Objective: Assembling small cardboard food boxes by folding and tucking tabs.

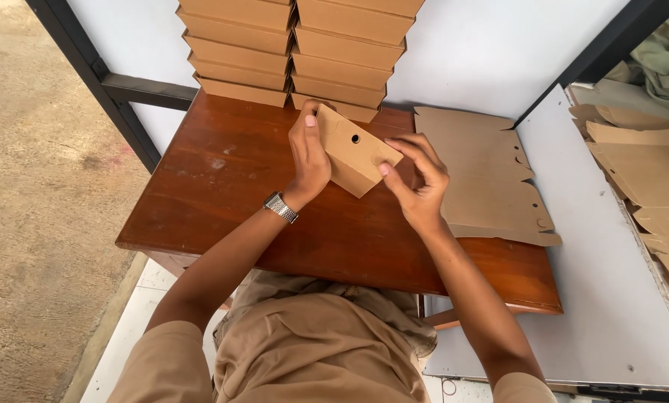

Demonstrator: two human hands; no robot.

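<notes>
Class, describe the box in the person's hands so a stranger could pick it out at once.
On the reddish wooden table, find the two hands, left hand and right hand. Between them is a brown cardboard box, held tilted above the tabletop, unlike the stacked boxes behind and flat blanks beside.

The person wears a tan short-sleeved shirt (316, 351) of plain, softly creased cloth, its sleeves ending above the elbows so both forearms are bare. A silver metal wristwatch (281, 207) with a link band sits on the left wrist. The right wrist carries nothing, and neither hand wears rings or gloves.
</notes>
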